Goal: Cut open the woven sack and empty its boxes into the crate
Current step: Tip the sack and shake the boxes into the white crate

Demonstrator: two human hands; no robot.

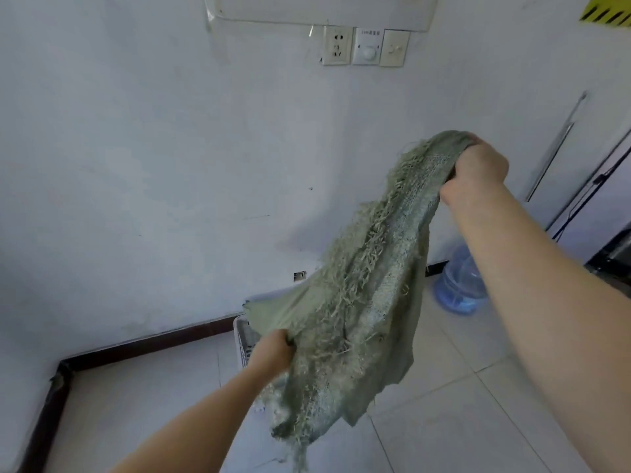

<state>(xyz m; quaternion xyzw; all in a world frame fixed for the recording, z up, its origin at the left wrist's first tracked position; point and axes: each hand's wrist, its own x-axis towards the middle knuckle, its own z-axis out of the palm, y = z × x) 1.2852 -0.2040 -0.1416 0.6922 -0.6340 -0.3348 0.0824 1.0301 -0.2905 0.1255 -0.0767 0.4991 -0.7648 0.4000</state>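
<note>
With the woven sack (362,302) clutched by left hand (273,349) and right hand (478,165), boxes could be shaken past the crate (240,336).

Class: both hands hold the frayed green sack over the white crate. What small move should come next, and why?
Probably one short shake, to check it is empty. The right hand grips the frayed green woven sack high, the left hand low; it hangs limp and flat over the white slatted crate, no box bulges showing.
</note>
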